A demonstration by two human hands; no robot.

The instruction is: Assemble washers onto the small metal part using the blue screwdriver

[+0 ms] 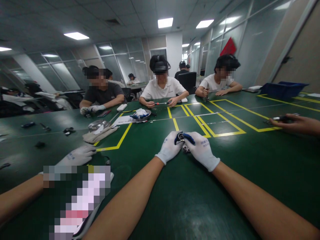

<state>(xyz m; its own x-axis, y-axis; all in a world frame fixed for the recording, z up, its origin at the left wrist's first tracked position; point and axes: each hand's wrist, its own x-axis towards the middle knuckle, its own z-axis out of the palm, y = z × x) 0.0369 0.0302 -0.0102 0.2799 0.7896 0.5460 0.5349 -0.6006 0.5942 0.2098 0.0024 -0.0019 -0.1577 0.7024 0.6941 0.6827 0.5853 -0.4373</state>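
Note:
Both of my hands wear white gloves with dark blue fingertips and meet over the middle of the green table. My left hand [170,146] is closed, pinching a small round metal part [180,136] with a ring-like face. From the other side, my right hand [203,150] has its fingers closed on the same part, partly covering it. Just below the fingers is a second small shiny metal piece [185,149]; whether it is joined to the held part I cannot tell.
Yellow tape [227,134] marks rectangles on the green table [172,206]. To the left are a co-worker's gloved hand [77,155], a metal pan [97,125] and a pan with a bundled glove [140,114]. A co-worker's hand [297,122] holds a tool at right, near a blue bin [282,89].

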